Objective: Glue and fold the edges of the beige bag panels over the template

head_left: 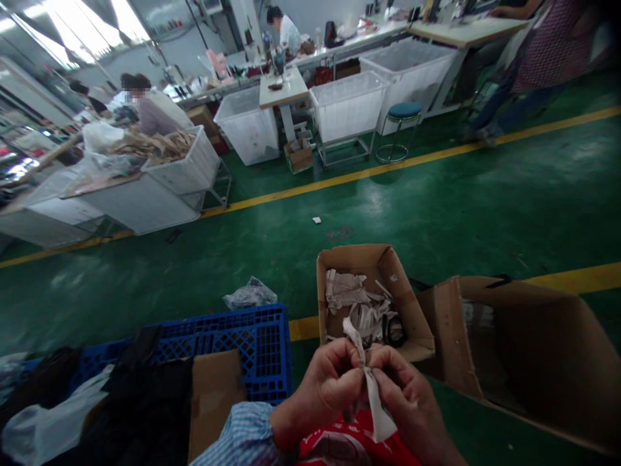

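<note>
Between my two hands is a narrow strip of pale fabric, one end pointing up and the other hanging down. My left hand pinches it near the middle with thumb and forefinger. From the other side my right hand grips the same spot, so the fingertips of both hands nearly meet. Just beyond them an open cardboard box holds pale fabric strips and a dark coiled item. Red cloth with white print lies below my hands.
A larger open carton stands at the right. On the left a blue plastic pallet carries black cloth and a cardboard piece. Across the green floor are white bins, a stool, sewing tables and several seated people.
</note>
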A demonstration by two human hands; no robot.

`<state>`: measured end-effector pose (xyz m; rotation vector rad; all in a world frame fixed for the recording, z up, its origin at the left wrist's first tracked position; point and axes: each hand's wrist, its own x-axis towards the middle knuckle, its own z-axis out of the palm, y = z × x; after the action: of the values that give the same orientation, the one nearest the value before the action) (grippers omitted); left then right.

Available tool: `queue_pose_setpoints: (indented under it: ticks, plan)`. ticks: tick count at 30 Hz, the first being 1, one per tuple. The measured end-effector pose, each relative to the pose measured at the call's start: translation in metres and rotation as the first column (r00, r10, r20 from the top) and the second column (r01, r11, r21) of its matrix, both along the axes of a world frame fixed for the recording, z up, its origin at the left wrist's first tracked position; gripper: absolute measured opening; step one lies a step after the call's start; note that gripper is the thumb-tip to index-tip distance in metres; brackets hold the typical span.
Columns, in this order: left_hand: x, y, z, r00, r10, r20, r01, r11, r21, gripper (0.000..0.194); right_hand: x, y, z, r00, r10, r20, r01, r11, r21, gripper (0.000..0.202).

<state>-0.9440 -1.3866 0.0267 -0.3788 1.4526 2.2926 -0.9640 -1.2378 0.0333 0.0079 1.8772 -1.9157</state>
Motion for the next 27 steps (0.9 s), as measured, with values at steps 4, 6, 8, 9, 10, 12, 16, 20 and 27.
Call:
queue_pose_setpoints:
  ticks: [4,6,8,9,10,12,16,20,27]
  plan:
    - [0.002,0.002,-0.001,0.998,0.053,0.044,-0.055,0.997,0.051,0.055,-0.004,0.002,0.004,0.998,0.011,0.055,-0.008,0.998,-0.054,0.034]
    - [0.003,0.001,-0.002,0.997,0.065,0.047,-0.066,0.998,0.022,0.054,-0.010,0.007,0.008,0.995,0.084,-0.060,-0.082,0.996,0.026,0.031]
    - [0.002,0.000,-0.003,0.997,0.067,0.032,-0.066,0.998,-0.019,0.049,-0.015,0.013,0.012,0.962,0.170,-0.212,-0.142,0.980,0.139,0.027]
    - [0.002,-0.001,-0.003,0.997,0.068,0.023,-0.067,0.997,-0.036,0.047,-0.017,0.015,0.014,0.937,0.206,-0.281,-0.155,0.969,0.194,0.025]
    - [0.002,-0.001,-0.004,0.997,0.071,0.017,-0.071,0.996,-0.048,0.044,-0.018,0.016,0.015,0.911,0.235,-0.337,-0.158,0.958,0.240,0.022]
    - [0.002,-0.002,-0.005,0.997,0.070,0.018,-0.069,0.996,-0.053,0.042,-0.018,0.016,0.018,0.873,0.264,-0.411,-0.143,0.943,0.302,0.020]
    - [0.004,0.001,-0.005,0.996,0.069,0.049,-0.069,0.998,-0.002,0.044,-0.015,0.013,0.019,0.821,0.304,-0.483,-0.124,0.921,0.368,0.018]
    - [0.004,0.004,-0.003,0.993,0.105,0.059,-0.107,0.994,0.033,0.047,-0.012,0.012,0.017,0.779,0.322,-0.538,-0.078,0.901,0.427,0.017]
    - [0.003,0.002,-0.002,0.996,0.091,-0.022,-0.092,0.992,-0.082,0.031,-0.014,0.019,0.019,0.845,0.238,-0.479,-0.055,0.929,0.366,0.017]
